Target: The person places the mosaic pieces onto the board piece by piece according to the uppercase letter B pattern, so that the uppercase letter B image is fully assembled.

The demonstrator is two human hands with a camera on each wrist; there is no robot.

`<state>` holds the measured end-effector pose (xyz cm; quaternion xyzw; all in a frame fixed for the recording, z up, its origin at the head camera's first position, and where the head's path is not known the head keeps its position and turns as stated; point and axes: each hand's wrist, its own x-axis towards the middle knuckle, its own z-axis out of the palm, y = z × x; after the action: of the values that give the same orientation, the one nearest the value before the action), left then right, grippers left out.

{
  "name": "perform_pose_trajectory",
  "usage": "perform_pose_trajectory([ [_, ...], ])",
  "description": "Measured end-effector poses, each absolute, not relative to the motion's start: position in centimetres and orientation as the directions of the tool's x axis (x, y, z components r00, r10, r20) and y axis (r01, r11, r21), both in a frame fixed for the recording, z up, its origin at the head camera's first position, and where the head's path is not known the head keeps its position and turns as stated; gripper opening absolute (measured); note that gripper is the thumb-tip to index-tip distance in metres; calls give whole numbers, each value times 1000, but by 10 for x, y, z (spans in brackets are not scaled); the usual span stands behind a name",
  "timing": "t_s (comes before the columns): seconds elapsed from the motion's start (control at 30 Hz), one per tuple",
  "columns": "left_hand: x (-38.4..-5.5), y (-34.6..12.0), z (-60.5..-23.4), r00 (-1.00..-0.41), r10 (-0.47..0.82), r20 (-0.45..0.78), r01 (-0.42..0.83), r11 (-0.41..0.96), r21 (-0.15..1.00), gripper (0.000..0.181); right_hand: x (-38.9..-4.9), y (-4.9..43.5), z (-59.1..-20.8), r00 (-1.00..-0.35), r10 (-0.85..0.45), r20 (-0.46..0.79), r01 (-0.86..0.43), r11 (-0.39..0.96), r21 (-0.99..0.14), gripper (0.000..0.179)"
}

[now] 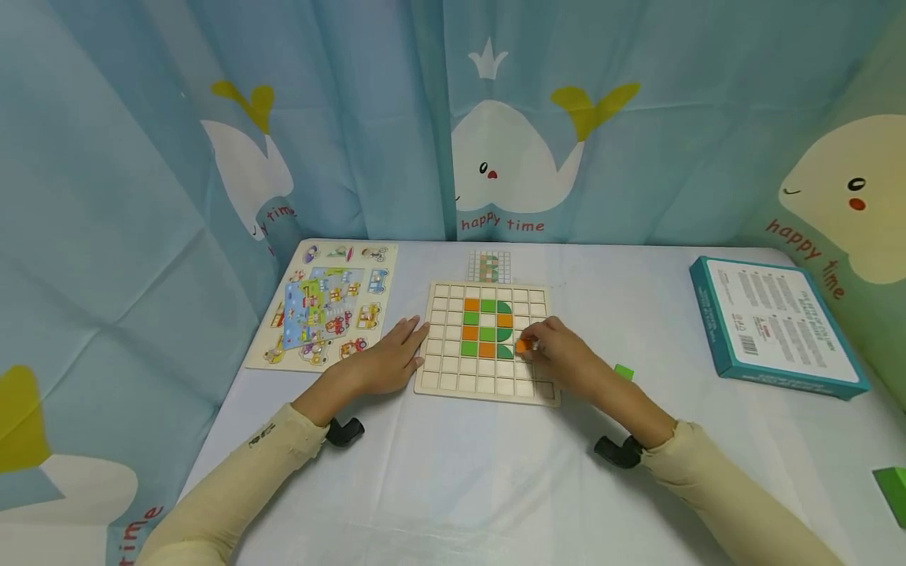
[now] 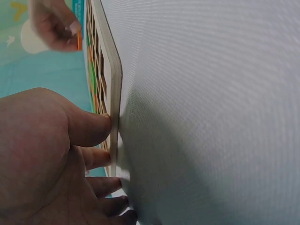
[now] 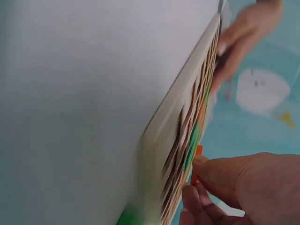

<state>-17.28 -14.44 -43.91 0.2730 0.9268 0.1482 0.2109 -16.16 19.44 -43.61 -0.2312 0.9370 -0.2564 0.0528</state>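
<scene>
A wooden grid board [image 1: 446,383] lies flat on the table, with orange and green tiles set in several of its squares. Some green tiles [image 1: 504,335] at the pattern's right side have curved edges. My right hand [image 1: 566,358] pinches an orange tile [image 1: 522,346] between thumb and fingers, close over the board just right of the pattern. In the right wrist view the orange tile [image 3: 197,164] stands on edge in the grip. My left hand [image 1: 385,362] rests at the board's left edge, fingers extended; its thumb [image 2: 93,129] touches the rim in the left wrist view.
Behind the board lies a pattern card [image 1: 488,267]. A picture puzzle board [image 1: 262,354] with a colourful card [image 1: 314,310] on it is at the left. On the right sit a teal box [image 1: 778,322], a green block [image 1: 624,372] and another green block [image 1: 893,495].
</scene>
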Motion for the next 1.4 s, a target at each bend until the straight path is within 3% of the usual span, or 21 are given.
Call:
perform_pose_trajectory([
  [0.2, -173, -144, -437, -761, 568, -314, 438, 806, 399, 66, -160, 153, -438, -806, -582, 107, -556, 684, -473, 23],
  [0.47, -174, -144, -439, -764, 561, -320, 434, 813, 390, 66, -154, 119, -446, -773, -610, 173, -624, 685, -376, 12],
  [0.73, -173, -143, -439, -761, 564, -321, 436, 811, 390, 66, -148, 122, -445, -766, -617, 179, -629, 664, -403, 13],
  [1.0, -172, -143, -436, -763, 562, -319, 435, 812, 388, 66, -149, 166, -426, -799, -594, 87, -565, 694, -446, 20],
  [1.2, -172, -144, -437, -766, 555, -324, 432, 818, 379, 66, -149, 229, -399, -872, -465, -152, -353, 813, -463, 34],
  [1.4, -172, -144, -438, -765, 557, -323, 432, 816, 385, 66, -142, 288, -395, -901, -344, -266, -215, 884, -415, 41],
])
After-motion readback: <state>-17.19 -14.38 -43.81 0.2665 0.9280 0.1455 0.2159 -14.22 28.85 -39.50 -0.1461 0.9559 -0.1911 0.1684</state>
